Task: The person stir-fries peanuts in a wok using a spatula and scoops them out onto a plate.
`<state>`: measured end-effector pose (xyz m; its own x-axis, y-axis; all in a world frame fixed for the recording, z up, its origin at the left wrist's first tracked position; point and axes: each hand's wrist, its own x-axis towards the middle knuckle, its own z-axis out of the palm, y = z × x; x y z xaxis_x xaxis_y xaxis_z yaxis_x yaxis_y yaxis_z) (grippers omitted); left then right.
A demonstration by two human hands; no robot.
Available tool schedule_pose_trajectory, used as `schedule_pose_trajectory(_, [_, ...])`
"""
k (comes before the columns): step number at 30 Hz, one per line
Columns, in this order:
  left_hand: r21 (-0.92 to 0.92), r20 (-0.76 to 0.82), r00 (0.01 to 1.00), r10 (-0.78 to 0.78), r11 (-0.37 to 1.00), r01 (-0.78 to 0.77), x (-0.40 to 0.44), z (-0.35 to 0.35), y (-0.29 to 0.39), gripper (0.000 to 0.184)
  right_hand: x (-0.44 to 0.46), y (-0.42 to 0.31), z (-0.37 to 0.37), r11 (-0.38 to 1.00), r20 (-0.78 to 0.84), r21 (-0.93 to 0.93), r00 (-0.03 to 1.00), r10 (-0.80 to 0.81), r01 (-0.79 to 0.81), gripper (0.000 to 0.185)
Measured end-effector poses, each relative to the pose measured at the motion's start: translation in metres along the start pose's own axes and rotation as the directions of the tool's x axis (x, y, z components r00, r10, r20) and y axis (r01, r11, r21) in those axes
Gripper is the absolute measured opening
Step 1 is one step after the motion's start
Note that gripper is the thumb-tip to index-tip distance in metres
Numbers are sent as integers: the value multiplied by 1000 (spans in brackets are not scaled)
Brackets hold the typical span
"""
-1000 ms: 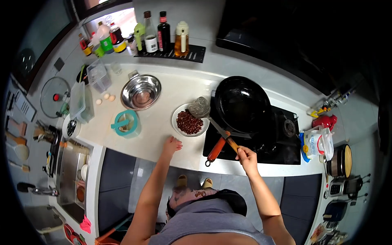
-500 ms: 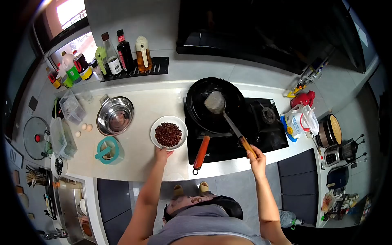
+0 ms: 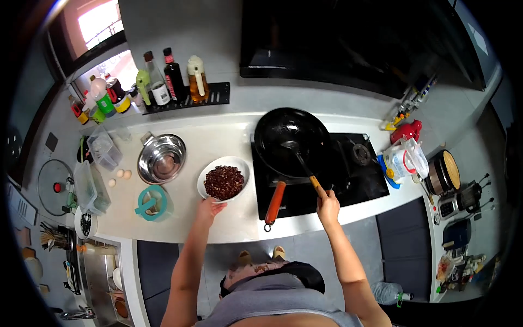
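A white bowl [image 3: 245, 170] full of dark red kernels [image 3: 224, 182], like beans or peanuts, is on the counter side left of the stove. Closed on its near rim is my left hand [image 3: 210, 208], and the bowl looks slightly tilted; whether its base touches the counter I cannot tell. My right hand [image 3: 328, 208] grips the wooden handle of a spatula [image 3: 306, 168]. The spatula's blade rests down inside a black wok [image 3: 272, 128], where it shows dark. The wok sits on the stove, its reddish wooden handle [image 3: 275, 203] pointing towards me.
On the counter's left are a steel basin [image 3: 146, 163], a teal-lidded container [image 3: 155, 191], several eggs [image 3: 123, 174] and clear plastic boxes [image 3: 91, 188]. Bottles stand on a black wall shelf [image 3: 220, 94]. Right of the stove [image 3: 354, 185] is a white bag [image 3: 400, 161].
The spatula's blade has turned and gone lower in the wok, and my right hand has moved left. The bowl has tipped a little under my left hand. The whole view has shifted slightly.
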<state>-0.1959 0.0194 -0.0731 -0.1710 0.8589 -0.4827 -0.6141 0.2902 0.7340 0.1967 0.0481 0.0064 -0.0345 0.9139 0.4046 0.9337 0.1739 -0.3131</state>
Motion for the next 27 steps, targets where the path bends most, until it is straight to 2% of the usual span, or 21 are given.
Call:
schedule_pose_trajectory(1, [24,9,999,37,999,-37,-12,9,12,29,0,-1,4,1000,30,16,999,13,-13,40])
schedule_pose_trajectory(2, [64,-2,997,72,995,-72,-25,17,22,29,-2,-3,7,999,-14,-47,1000,-27,26,40])
schedule_pose_trajectory(4, [140,-15,992,127,982,-124,-49,33,35,29,4,-24,-7,995,-246,8,965,-95,100,36])
schedule_pose_trajectory(5, [170,-27,988,150,975,-143,-56,37,38,31,8,-38,-19,990,-308,54,945,-107,130,31])
schedule_pose_trajectory(6, [185,-13,987,159,971,-154,-62,38,40,31,10,-51,-25,967,-246,231,968,-51,109,30])
schedule_pose_trajectory(8, [221,28,984,178,959,-180,-69,42,46,32,9,-74,-26,833,-103,553,994,43,21,27])
schedule_pose_trajectory(9, [247,41,981,187,950,-192,-74,46,48,32,4,-80,-9,665,51,742,996,77,-90,29])
schedule_pose_trajectory(10, [272,56,979,198,940,-206,-80,53,50,32,4,-97,-13,417,323,852,945,57,-317,34])
schedule_pose_trajectory(12, [297,97,974,205,928,-225,-94,67,50,33,4,-112,-7,252,598,784,800,-56,-568,46])
schedule_pose_trajectory(14, [293,152,967,204,925,-241,-106,86,47,33,3,-124,-18,125,692,722,709,-137,-680,46])
schedule_pose_trajectory(16, [356,205,961,183,901,-248,-118,105,44,34,-9,-116,-17,16,674,737,731,-107,-676,38])
schedule_pose_trajectory(17, [387,233,957,171,887,-252,-124,114,42,34,-13,-106,-21,28,671,741,736,-90,-671,32])
schedule_pose_trajectory(20, [474,357,926,127,829,-296,-135,145,31,33,-31,-77,-46,-40,684,729,729,2,-684,36])
schedule_pose_trajectory(23, [509,485,874,-28,822,-256,-144,197,-5,37,-51,-23,-83,-29,609,785,765,210,-618,38])
schedule_pose_trajectory(26, [535,508,854,-116,819,-207,-148,248,-45,54,-72,25,-117,64,561,776,732,387,-628,38])
schedule_pose_trajectory(27, [576,468,873,-135,796,-186,-145,259,-67,59,-85,45,-126,72,521,796,740,426,-601,38])
